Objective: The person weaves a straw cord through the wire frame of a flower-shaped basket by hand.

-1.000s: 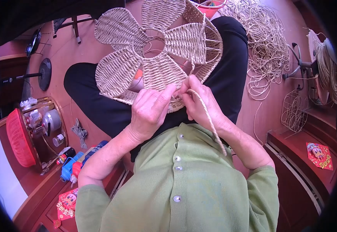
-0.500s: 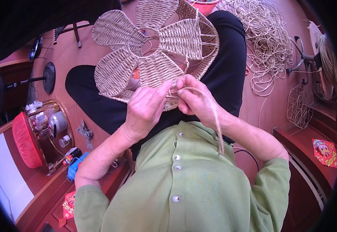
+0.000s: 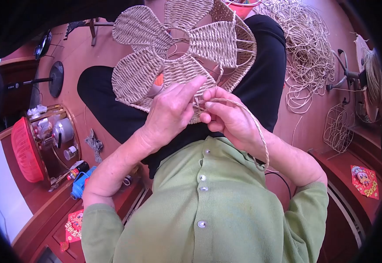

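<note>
From here I see the flower-shaped woven basket [image 3: 182, 69] on the lap, its near edge right at the left hand [image 3: 169, 107] and right hand [image 3: 229, 115]. The right grip pinches a twisted cord [image 3: 259, 128]; the left's hold I can't tell. Loose cord [image 3: 307, 46] heaps on the floor [image 3: 100, 57].

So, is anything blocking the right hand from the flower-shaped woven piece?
Nothing visible blocks it: the right hand, pinching the cord, is right by the near side of the woven piece. The left hand sits close beside it, covering part of that side; what lies underneath is hidden.
</note>
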`<state>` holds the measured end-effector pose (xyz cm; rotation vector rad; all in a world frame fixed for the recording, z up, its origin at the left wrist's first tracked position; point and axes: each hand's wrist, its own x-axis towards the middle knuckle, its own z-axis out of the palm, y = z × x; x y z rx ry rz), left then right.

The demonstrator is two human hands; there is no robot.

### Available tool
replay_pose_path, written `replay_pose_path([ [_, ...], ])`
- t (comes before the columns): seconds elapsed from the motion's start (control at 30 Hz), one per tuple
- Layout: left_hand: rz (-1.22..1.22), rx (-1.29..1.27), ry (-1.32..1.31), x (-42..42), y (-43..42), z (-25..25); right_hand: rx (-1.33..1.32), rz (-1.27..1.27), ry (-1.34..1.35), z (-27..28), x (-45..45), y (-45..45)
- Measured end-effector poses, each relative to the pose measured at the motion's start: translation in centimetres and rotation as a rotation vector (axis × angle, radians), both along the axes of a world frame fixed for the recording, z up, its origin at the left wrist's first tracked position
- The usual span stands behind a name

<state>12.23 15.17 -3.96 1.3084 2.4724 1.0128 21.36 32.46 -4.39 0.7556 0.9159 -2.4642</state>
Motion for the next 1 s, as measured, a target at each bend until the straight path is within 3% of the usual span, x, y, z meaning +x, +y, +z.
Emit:
replay_pose_path([
  [0.1,-0.028,0.014,-0.040,-0.4,0.3,-0.3,0.084,0.147,0.029,0.8,-0.7,0.6],
  [0.17,-0.012,0.023,-0.164,-0.5,0.4,0.4,0.320,0.456,0.288,0.3,-0.3,2.5],
  [0.23,0.039,0.027,-0.435,-0.9,-0.3,2.0,1.020,0.739,0.443,3.4,-1.3,4.2],
  [0.3,0.131,0.137,-0.752,-0.7,-1.0,4.9,1.751,0.231,1.045,2.8,-2.0,5.3],
  [0.37,0.197,0.517,-1.036,0.3,-1.4,8.9,1.424,0.102,1.150,4.0,-3.1,3.7],
  [0.47,0.139,0.830,-0.906,0.6,-2.0,10.9,0.843,0.082,1.244,3.2,-2.4,-0.2],
  [0.5,0.235,0.754,-0.801,0.3,-2.5,11.1,0.784,0.090,1.218,2.9,-2.2,-0.2],
  [0.57,0.447,0.489,-0.686,-0.7,-3.7,10.3,1.057,0.185,1.098,3.0,-2.1,1.4],
  [0.63,0.535,0.160,-0.833,-1.5,-5.4,7.1,1.393,0.316,1.117,2.6,-2.3,2.1],
  [0.77,0.424,-0.110,-0.967,-0.6,-4.7,3.0,1.771,0.550,1.198,1.1,-2.2,0.3],
  [1.0,0.437,0.090,-1.123,-0.8,-3.6,1.3,1.779,0.756,1.173,1.7,-3.4,-0.1],
])
